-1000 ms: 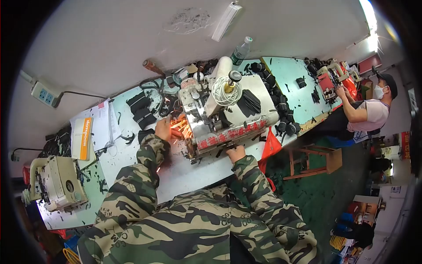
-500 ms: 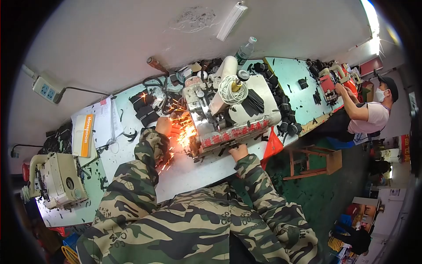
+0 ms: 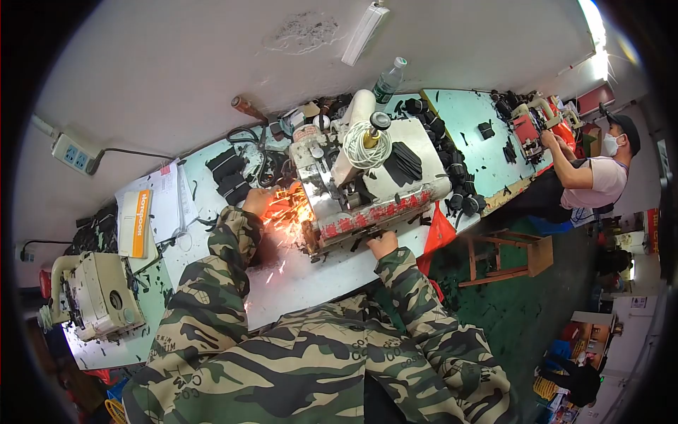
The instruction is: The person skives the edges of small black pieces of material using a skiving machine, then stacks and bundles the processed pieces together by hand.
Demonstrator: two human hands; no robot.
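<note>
A skiving machine point(image 3: 385, 215) with a worn pale body and red lettering stands before me on the table. Bright orange sparks point(image 3: 295, 206) spray from its left end. My left hand point(image 3: 258, 201) is closed right beside them; glare and the fingers hide what it may hold. At the machine's lower front edge, my right hand point(image 3: 383, 245) has its fingers curled against a small part that I cannot make out. Loops of white cord point(image 3: 369, 147) hang around a post on top of the machine, and black strips point(image 3: 405, 164) lie on its flat top.
Black bundles point(image 3: 229, 185) lie beyond my left hand. Farther left are a notebook point(image 3: 134, 225) and another machine point(image 3: 104, 293). A water bottle point(image 3: 387, 85) stands behind. A red bag point(image 3: 439, 237) hangs at the table edge, near a wooden stool point(image 3: 540, 256). A co-worker point(image 3: 597, 180) works at right.
My left hand has shifted slightly left, away from the machine. The spray of sparks has become smaller, with fewer streaks reaching upward. My right hand stays in place at the front edge.
</note>
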